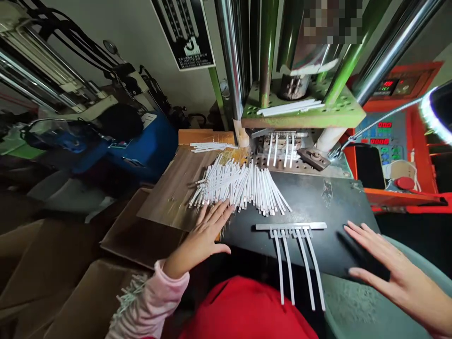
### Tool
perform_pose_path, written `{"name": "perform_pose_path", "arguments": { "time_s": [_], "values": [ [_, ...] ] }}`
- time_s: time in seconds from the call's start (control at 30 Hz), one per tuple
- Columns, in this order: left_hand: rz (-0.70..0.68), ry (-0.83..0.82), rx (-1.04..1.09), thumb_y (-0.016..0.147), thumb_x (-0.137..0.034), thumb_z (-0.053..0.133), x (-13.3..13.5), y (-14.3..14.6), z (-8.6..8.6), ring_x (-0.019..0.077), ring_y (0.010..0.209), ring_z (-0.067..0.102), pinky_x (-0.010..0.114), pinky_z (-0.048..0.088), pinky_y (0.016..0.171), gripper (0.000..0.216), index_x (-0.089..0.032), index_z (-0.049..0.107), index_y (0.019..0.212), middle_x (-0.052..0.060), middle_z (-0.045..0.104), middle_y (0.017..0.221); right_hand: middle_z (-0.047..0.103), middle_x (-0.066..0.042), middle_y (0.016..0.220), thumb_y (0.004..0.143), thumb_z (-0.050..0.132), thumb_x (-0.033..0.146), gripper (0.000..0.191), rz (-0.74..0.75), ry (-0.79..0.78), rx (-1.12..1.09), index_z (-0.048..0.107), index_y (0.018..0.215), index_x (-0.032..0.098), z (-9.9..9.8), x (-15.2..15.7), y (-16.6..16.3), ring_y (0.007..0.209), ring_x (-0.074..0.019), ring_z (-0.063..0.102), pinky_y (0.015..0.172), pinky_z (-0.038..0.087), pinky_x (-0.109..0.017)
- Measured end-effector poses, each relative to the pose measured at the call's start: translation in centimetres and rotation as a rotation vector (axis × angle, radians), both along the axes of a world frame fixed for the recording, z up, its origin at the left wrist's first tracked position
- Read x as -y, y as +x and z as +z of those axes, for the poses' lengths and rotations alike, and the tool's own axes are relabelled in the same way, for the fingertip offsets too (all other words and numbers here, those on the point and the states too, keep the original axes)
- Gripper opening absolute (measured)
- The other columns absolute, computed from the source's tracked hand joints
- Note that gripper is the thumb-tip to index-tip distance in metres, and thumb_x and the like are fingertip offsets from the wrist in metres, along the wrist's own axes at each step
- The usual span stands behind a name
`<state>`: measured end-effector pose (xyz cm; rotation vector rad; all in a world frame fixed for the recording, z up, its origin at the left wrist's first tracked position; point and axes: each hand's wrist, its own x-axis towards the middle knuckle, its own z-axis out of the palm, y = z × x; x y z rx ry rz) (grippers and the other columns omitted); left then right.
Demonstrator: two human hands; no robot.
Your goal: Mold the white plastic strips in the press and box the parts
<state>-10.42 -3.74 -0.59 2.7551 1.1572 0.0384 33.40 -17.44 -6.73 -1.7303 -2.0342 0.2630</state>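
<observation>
My left hand [212, 226] is open, its fingers spread at the front edge of a pile of thin white strips [240, 181]. Whether the fingertips touch the strips I cannot tell. To the right, my right hand [381, 256] is open too, held over the right side of the black work surface [339, 202] with nothing in it. Between the hands lies a metal bar holder [291, 227]. Several white strips [300, 263] run from it towards me and hang past the table edge.
A green press [303, 122] stands behind the table, with more strips [291, 108] on its plate and others in its lower fixture [280, 146]. On the right are a red control panel [383, 134], a phone [369, 165] and a green tub [353, 301]. Cardboard boxes [67, 268] stand at left.
</observation>
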Motion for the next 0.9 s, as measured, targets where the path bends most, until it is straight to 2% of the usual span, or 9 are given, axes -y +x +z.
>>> {"name": "perform_pose_path", "arguments": {
  "time_s": [0.1, 0.17, 0.23, 0.4, 0.7, 0.9],
  "values": [
    [0.19, 0.104, -0.049, 0.08, -0.013, 0.071, 2.3, -0.6, -2.9, 0.0325, 0.155, 0.02, 0.061, 0.006, 0.126, 0.101, -0.025, 0.014, 0.162, 0.014, 0.022, 0.167, 0.042, -0.002, 0.157, 0.082, 0.056, 0.051, 0.086, -0.092, 0.012, 0.157, 0.017, 0.159, 0.052, -2.3, 3.2, -1.2, 0.142, -0.039, 0.039, 0.107, 0.042, -0.068],
    [0.263, 0.17, -0.041, 0.076, 0.001, 0.06, 2.7, -0.1, -4.2, 0.0307, 0.156, 0.02, 0.059, 0.004, 0.127, 0.1, -0.027, 0.018, 0.162, 0.011, 0.021, 0.168, 0.033, 0.001, 0.162, 0.082, 0.052, 0.036, 0.089, -0.144, 0.002, 0.226, 0.01, 0.16, 0.05, -2.9, 3.7, -1.9, 0.146, -0.0362, 0.033, 0.115, 0.035, -0.065],
    [0.283, 0.211, -0.015, 0.072, 0.006, 0.052, 2.8, 0.3, -4.9, 0.0289, 0.156, 0.019, 0.056, 0.004, 0.128, 0.102, -0.029, 0.019, 0.162, 0.008, 0.02, 0.168, 0.027, 0.004, 0.163, 0.08, 0.05, 0.025, 0.095, -0.164, -0.01, 0.266, 0.006, 0.16, 0.05, -3.0, 3.6, -2.4, 0.147, -0.033, 0.032, 0.119, 0.031, -0.06],
    [0.281, 0.236, 0.03, 0.071, 0.005, 0.049, 2.7, 0.4, -5.1, 0.0275, 0.156, 0.02, 0.056, 0.004, 0.129, 0.099, -0.029, 0.024, 0.161, 0.005, 0.022, 0.168, 0.025, 0.003, 0.164, 0.081, 0.051, 0.022, 0.096, -0.169, -0.003, 0.299, 0.005, 0.161, 0.049, -2.6, 3.5, -2.4, 0.147, -0.0325, 0.033, 0.122, 0.028, -0.057],
    [0.27, 0.25, 0.037, 0.076, 0.0, 0.053, 2.7, 0.3, -5.3, 0.0282, 0.156, 0.02, 0.055, 0.003, 0.129, 0.089, -0.026, 0.033, 0.158, 0.007, 0.024, 0.167, 0.025, 0.003, 0.164, 0.082, 0.05, 0.023, 0.094, -0.172, 0.018, 0.297, 0.007, 0.162, 0.047, -2.8, 3.6, -2.5, 0.147, -0.0324, 0.032, 0.123, 0.026, -0.057],
    [0.265, 0.245, 0.041, 0.076, 0.002, 0.052, 2.6, 0.3, -5.4, 0.028, 0.156, 0.019, 0.054, 0.001, 0.129, 0.09, -0.025, 0.032, 0.159, 0.008, 0.023, 0.168, 0.027, 0.0, 0.164, 0.082, 0.051, 0.022, 0.093, -0.162, 0.042, 0.315, 0.009, 0.162, 0.044, -2.9, 3.6, -2.4, 0.146, -0.034, 0.033, 0.123, 0.027, -0.057]
  ]
}}
